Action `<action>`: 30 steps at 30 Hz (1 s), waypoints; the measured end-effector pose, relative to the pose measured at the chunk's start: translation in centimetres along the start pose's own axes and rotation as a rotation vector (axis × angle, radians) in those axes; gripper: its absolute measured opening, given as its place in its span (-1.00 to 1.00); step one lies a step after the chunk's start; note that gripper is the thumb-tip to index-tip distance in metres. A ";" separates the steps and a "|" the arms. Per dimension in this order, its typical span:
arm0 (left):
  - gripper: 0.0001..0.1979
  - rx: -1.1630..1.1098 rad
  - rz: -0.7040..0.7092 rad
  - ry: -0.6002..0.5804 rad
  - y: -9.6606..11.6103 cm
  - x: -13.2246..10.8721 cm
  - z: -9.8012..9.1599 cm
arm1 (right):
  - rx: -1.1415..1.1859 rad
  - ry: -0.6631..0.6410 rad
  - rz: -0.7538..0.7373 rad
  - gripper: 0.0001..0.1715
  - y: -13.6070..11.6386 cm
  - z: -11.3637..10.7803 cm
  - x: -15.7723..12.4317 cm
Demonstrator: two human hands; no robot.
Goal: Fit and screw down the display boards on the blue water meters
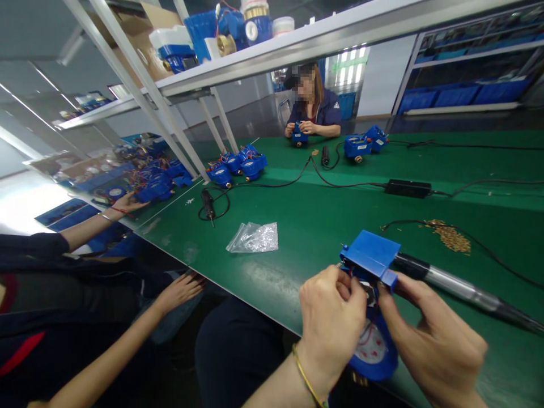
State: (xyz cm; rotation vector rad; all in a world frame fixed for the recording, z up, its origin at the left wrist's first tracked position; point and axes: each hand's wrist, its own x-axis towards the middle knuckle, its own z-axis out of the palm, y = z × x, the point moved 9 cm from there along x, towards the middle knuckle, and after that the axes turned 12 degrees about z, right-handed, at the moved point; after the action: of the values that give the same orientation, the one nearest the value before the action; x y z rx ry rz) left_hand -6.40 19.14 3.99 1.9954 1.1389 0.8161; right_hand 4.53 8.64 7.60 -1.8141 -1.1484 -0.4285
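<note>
At the front edge of the green table lies a blue water meter (pixel 378 354) with a round white face and brass fittings low down. Its blue rectangular cover (pixel 371 249) is tilted up at the far end, and thin wires run beneath it. My left hand (pixel 334 311) is closed in a pinch at the left side under the cover; what the fingertips hold is hidden. My right hand (pixel 429 334) grips the cover's right corner between thumb and fingers. Just behind lies an electric screwdriver (pixel 454 283) with a black and silver body.
Brass screws (pixel 450 235) lie piled at the right, near a black cable. A clear plastic bag (pixel 255 237) and another screwdriver (pixel 207 204) lie to the left. Several meters (pixel 238 164) stand further back. One co-worker (pixel 314 107) sits opposite; another's hand (pixel 181 292) is at left.
</note>
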 end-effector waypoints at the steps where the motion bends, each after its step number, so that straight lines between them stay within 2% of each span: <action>1: -0.80 -0.061 -0.026 0.005 -0.4 -0.1 0.1 | -0.008 0.005 -0.002 -0.87 0.0 0.0 -0.1; 3: -0.80 -0.220 -0.078 0.012 -1.3 -0.2 0.4 | -0.020 0.019 0.024 -0.86 0.2 -0.2 -0.2; 7: -0.83 -0.569 -0.211 -0.048 -2.9 -0.2 1.7 | 0.000 0.026 0.183 -0.73 1.8 -0.2 -0.2; 11: -0.90 -0.753 -0.326 -0.095 -3.7 -0.3 2.7 | 0.052 0.006 0.265 -0.58 3.2 0.2 -0.5; 14: -0.94 -0.794 -0.323 -0.089 -3.6 -0.2 2.9 | 0.059 0.004 0.262 -0.57 3.4 0.2 -0.7; 19: -0.97 -0.769 -0.321 -0.086 -3.3 -0.3 2.9 | 0.011 0.042 0.188 -0.65 2.2 -0.3 -0.7; 25: -0.84 -0.821 -0.319 -0.063 -3.3 -0.3 3.2 | -0.014 0.045 0.172 -0.72 1.7 -0.7 -0.6; 30: -0.68 -0.961 -0.343 -0.089 -3.5 -0.4 3.7 | 0.013 -0.002 0.234 -0.75 2.2 -0.6 -0.8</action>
State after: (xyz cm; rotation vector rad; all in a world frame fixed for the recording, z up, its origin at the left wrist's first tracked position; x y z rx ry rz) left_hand -5.25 19.13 -0.98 0.9991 0.7709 0.8529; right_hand 6.03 7.42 6.21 -1.9103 -0.9240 -0.2813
